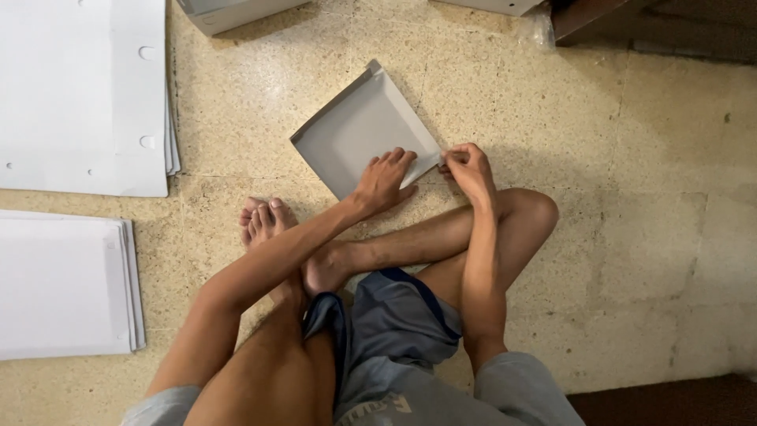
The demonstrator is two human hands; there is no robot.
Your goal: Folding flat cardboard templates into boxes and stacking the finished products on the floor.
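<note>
Both hands working one grey cardboard tray (355, 134) at frame centre.
My left hand (384, 181) is pressing flat on it; my right hand (467, 168), nearer its right corner, is pinching that edge.

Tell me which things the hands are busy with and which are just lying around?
In use:
- grey cardboard tray, half folded on the floor
- left hand, pressing flat on it
- right hand, pinching its corner

Lying about:
- two stacks of flat white sheets
- grey box at the top edge
</note>
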